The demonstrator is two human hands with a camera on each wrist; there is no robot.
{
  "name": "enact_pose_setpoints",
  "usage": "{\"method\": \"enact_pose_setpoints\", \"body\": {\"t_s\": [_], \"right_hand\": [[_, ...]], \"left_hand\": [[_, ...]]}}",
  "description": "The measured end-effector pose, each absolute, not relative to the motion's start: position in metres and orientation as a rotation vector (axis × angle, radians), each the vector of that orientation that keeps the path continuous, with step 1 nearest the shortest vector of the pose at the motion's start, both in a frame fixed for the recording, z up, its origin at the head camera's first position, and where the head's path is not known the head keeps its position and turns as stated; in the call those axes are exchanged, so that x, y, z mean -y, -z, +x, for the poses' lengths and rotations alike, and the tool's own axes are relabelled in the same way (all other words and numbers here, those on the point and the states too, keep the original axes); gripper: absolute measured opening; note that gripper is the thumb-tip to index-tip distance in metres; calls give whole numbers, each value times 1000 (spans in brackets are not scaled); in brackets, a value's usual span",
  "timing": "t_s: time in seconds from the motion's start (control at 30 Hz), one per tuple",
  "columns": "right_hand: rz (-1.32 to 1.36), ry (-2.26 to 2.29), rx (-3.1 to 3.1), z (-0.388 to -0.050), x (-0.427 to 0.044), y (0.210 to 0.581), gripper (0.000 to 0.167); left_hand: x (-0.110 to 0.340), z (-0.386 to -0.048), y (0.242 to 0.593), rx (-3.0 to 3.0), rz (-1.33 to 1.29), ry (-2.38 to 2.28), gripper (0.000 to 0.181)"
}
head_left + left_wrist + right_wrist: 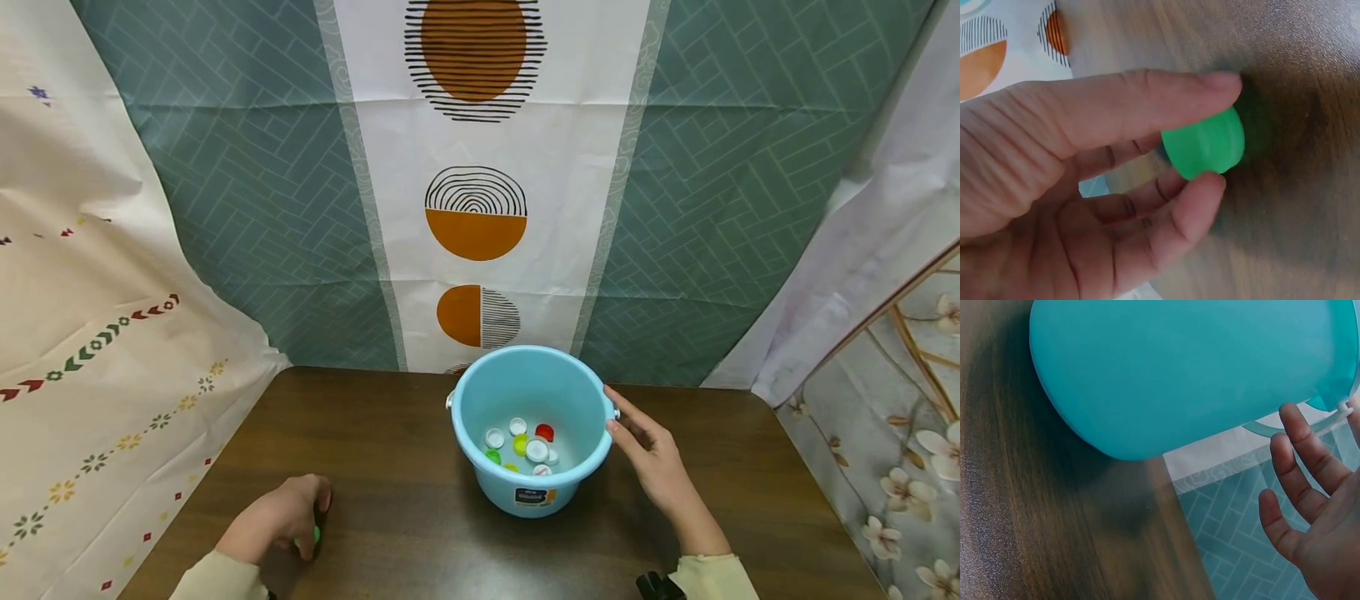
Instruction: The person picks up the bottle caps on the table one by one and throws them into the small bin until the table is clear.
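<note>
My left hand (281, 517) is low over the left part of the table, pinching a green bottle cap (1207, 147) between thumb and fingertip. In the head view only a sliver of that cap shows. A light blue bucket (498, 492) stands upright right of the middle, with several white, yellow, green and red caps (536, 451) on its bottom. Near the handle joint, my right hand (656, 462) touches the bucket's right rim with thumb and index finger. In the right wrist view its other fingers (1300, 465) stretch loosely beside the bucket wall.
The brown wooden table (375, 442) reaches back to a patterned green and white curtain (480, 133). A cream embroidered cloth (97, 358) hangs at the left, and a floral cloth (885, 483) at the right. The bucket has a white handle joint (449, 400) on its left side.
</note>
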State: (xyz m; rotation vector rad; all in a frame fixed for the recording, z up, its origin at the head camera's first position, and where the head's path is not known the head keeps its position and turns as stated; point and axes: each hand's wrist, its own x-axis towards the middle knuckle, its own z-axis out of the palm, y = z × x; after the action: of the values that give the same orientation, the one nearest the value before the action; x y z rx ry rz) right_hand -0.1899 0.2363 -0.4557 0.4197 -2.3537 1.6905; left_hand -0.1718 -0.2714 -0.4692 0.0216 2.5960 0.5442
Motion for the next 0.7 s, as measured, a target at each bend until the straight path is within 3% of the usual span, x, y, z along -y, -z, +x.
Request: {"method": "enact_pose_setpoints", "body": {"t_s": [0.4,0.7], "right_hand": [[428,-1681,2368,-189,-235,451,47],[412,-1691,2380,-189,-237,455,47]], "left_hand": [[273,-195,461,-2791,57,-597,24],[260,-221,432,-2916,154,-881,20]]}}
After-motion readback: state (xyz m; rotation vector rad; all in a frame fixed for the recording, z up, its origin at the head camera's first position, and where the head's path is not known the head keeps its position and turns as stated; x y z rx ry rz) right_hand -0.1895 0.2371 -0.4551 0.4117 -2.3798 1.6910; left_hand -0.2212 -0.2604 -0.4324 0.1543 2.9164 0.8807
